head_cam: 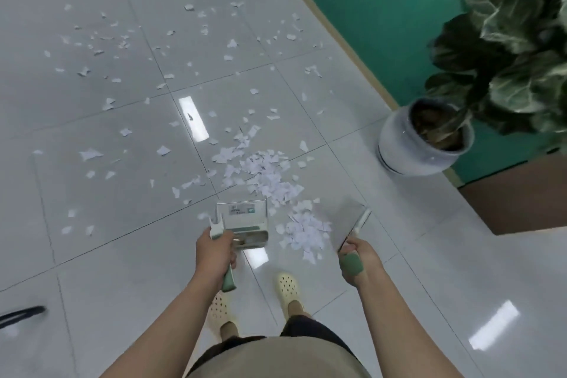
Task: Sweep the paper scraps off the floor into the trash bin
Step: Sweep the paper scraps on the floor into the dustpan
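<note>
White paper scraps lie scattered over the grey tiled floor, with a dense pile (pixel 267 175) in the middle and a smaller heap (pixel 306 232) nearer my feet. My left hand (pixel 214 252) grips the green handle of a clear dustpan (pixel 242 218), which sits just left of the smaller heap. My right hand (pixel 359 261) grips the green handle of a small broom (pixel 352 221), blurred, just right of that heap. No trash bin is in view.
A white pot (pixel 420 144) with a large-leaved plant stands at the right against the green wall (pixel 368 9). A brown surface (pixel 521 202) juts in at the right edge. A dark strap (pixel 21 314) lies at the lower left. My feet in pale clogs (pixel 287 285) stand below the dustpan.
</note>
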